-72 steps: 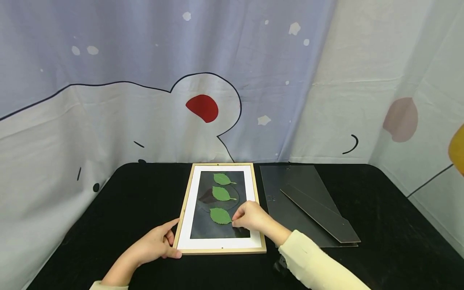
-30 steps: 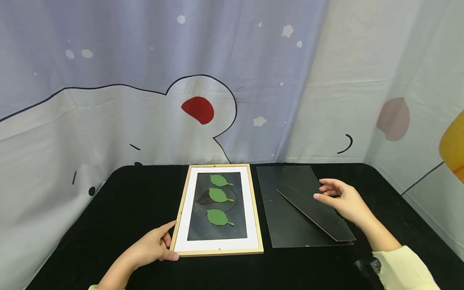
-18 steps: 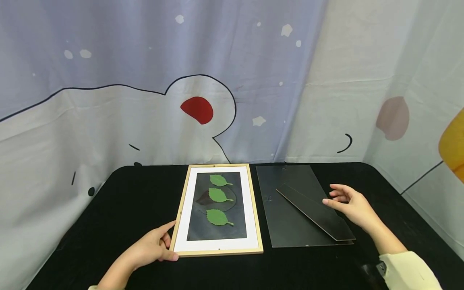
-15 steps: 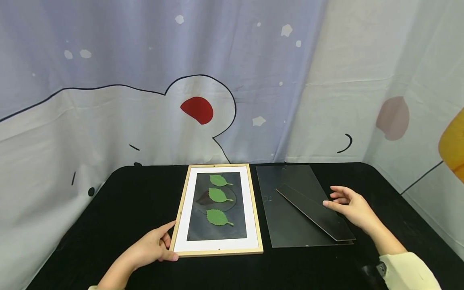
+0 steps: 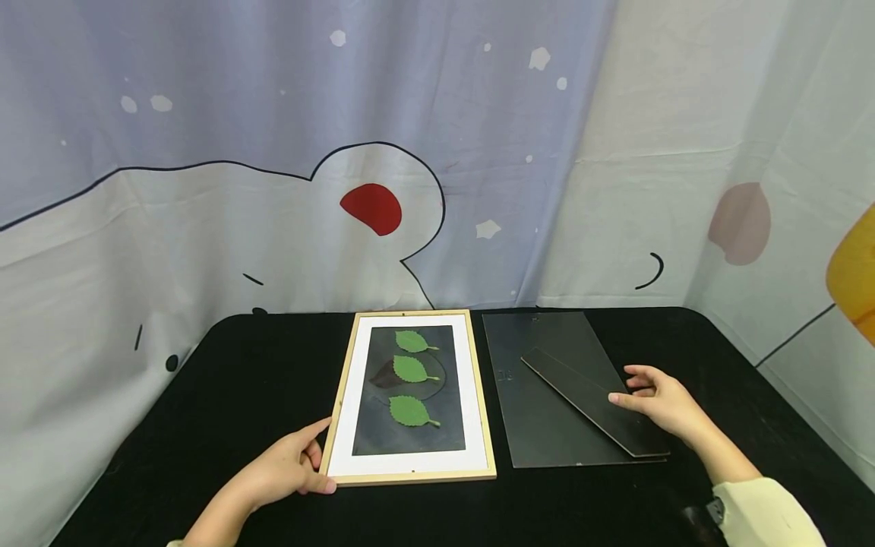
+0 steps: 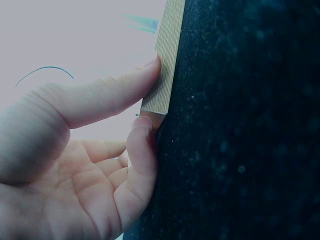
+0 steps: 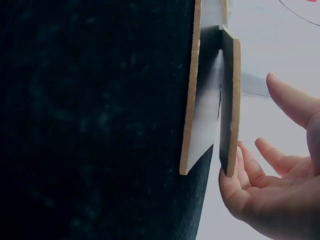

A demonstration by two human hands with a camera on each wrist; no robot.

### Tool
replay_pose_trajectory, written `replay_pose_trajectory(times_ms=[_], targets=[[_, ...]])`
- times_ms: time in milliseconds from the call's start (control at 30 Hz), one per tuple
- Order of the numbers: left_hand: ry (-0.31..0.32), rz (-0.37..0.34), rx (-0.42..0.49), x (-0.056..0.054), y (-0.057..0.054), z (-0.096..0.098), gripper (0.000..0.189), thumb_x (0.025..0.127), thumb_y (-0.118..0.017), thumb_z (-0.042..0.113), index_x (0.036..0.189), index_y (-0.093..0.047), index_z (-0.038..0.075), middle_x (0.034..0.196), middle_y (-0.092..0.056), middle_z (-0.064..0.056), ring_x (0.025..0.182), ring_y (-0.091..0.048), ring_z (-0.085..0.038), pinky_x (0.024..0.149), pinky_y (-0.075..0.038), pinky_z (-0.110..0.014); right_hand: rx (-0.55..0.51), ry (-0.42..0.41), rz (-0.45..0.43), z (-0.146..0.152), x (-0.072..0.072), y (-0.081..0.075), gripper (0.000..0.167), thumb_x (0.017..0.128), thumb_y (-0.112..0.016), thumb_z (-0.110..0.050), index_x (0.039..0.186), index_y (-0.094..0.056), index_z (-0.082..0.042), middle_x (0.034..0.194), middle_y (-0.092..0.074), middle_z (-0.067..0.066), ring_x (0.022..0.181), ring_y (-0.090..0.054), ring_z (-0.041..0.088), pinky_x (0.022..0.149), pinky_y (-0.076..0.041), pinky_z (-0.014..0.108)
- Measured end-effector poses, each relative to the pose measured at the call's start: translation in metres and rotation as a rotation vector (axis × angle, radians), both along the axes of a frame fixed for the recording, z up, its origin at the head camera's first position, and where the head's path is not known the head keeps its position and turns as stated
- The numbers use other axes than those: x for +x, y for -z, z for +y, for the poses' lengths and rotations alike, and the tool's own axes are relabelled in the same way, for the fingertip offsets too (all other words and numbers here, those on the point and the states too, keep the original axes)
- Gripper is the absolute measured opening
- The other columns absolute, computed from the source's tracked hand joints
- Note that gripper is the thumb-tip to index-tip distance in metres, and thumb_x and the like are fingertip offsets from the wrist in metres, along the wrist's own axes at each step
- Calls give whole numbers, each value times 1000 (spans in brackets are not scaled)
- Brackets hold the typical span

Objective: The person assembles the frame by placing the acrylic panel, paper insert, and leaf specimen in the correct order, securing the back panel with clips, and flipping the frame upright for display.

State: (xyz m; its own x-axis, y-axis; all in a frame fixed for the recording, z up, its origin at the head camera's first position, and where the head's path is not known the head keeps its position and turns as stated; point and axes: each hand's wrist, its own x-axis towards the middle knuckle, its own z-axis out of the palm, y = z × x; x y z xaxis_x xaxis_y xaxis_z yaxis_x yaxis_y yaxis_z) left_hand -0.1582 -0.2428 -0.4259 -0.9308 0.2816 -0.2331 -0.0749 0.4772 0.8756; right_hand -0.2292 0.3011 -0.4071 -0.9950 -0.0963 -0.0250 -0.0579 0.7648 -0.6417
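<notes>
A light wooden picture frame (image 5: 415,477) with a white mat lies flat on the table in the head view. Three green leaves, the top leaf (image 5: 412,341), the middle leaf (image 5: 411,368) and the bottom leaf (image 5: 410,411), sit in a column on its dark centre. My left hand (image 5: 290,460) holds the frame's lower left corner between thumb and fingers. To the right lies a black backing board (image 5: 547,425) with its stand flap (image 5: 604,403) raised at a slant. Beside the flap's right edge is my right hand (image 5: 659,399), fingers loosely bent; in the right wrist view its fingertips (image 7: 225,182) reach the flap's lower end.
A black cloth (image 5: 273,365) covers the table. Behind it hangs a pale printed curtain (image 5: 273,235), close to the far ends of the frame and board. A narrow strip of cloth separates frame from board.
My right hand has left the bottom leaf's stem and moved right, past the backing board, then lowered slightly beside the flap. My left hand has stayed at the frame's corner.
</notes>
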Motion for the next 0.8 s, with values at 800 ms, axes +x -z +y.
replay_pose_trajectory(times_ms=[800], targets=[[9,7,10,0,-1,0,100,65,-83,1,145,-25,-12,77,-49,-9,57,-47,-17,53,-43,-28,7,41,-187,2,-6,3,89,81,-76,-40,135,-35,17,117,-51,35,94,-58,32,75,-51,42]])
